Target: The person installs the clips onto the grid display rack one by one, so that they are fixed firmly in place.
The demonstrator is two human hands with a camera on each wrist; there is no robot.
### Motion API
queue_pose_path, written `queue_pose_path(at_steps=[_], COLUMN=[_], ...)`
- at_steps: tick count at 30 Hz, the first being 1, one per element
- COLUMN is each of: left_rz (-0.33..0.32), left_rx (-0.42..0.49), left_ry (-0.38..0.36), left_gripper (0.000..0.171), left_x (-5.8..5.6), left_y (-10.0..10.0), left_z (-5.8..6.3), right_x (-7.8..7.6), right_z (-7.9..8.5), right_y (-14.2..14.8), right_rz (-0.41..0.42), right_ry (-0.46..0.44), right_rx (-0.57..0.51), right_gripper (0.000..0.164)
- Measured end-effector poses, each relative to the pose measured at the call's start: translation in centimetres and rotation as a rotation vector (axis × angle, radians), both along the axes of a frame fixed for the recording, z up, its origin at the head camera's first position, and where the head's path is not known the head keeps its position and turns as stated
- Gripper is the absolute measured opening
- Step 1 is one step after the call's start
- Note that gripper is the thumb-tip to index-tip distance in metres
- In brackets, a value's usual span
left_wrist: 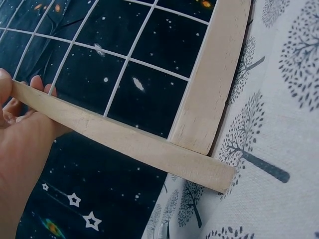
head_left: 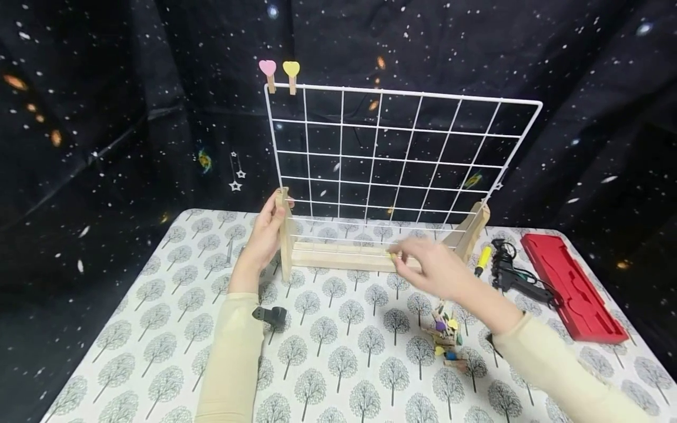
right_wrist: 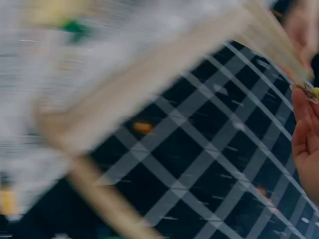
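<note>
A white wire grid (head_left: 402, 93) stands upright in a wooden frame (head_left: 344, 257). My left hand (head_left: 262, 238) grips the top of the frame's left side post (left_wrist: 114, 135), fingers behind it. In front of the grid's lower middle, my right hand (head_left: 436, 269) pinches a small wooden clothespin (right_wrist: 310, 92) with a yellow piece on it. Most of that clothespin is hidden by the fingers, and the right wrist view is blurred. On the grid's top left corner sit a pink heart clothespin (head_left: 268, 69) and a yellow heart clothespin (head_left: 291, 69).
Below my right hand lies a pile of colourful clothespins (head_left: 446, 335). To the right are a yellow-handled screwdriver (head_left: 483, 258), a black tool (head_left: 520, 277) and a red tray (head_left: 573, 288). A tree-patterned cloth (head_left: 338, 364) covers the table; a dark starry curtain (head_left: 132, 117) hangs behind.
</note>
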State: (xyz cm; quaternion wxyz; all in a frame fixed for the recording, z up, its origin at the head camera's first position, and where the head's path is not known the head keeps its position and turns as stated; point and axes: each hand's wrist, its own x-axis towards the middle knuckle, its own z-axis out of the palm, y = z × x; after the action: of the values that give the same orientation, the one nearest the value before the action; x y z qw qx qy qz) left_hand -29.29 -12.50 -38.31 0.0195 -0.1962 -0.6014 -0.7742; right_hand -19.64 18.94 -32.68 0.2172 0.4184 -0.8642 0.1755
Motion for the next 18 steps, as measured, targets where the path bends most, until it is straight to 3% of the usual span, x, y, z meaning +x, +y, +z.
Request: queue_pose_path(at_steps=[5, 7, 9, 12, 18], left_rz=[0.007, 0.012, 0.022, 0.043, 0.085], left_rx=[0.005, 0.004, -0.004, -0.013, -0.003], left_ry=[0.001, 0.008, 0.021, 0.029, 0.013], left_gripper=[0.052, 0.053, 0.054, 0.053, 0.051], left_x=[0.1, 0.0, -0.1, -0.3, 0.0], left_y=[0.1, 0.0, 0.0, 0.0, 0.3], left_z=[0.1, 0.0, -0.1, -0.1, 0.1], right_x=[-1.6, -2.1, -2.5, -3.1, -4.6], right_z=[7.6, 10.5, 13.1, 16.5, 20.8], right_y=[-4.2, -5.6, -6.8, -8.0, -9.8], right_rz=[0.131, 0.140, 0.112, 0.024, -0.115], right_ry=[0.025, 0.041, 0.031, -0.059, -0.231], right_rx=[-0.183, -0.219, -0.229, -0.233, -0.325], right_gripper=[0.017, 0.016, 0.014, 0.017, 0.025])
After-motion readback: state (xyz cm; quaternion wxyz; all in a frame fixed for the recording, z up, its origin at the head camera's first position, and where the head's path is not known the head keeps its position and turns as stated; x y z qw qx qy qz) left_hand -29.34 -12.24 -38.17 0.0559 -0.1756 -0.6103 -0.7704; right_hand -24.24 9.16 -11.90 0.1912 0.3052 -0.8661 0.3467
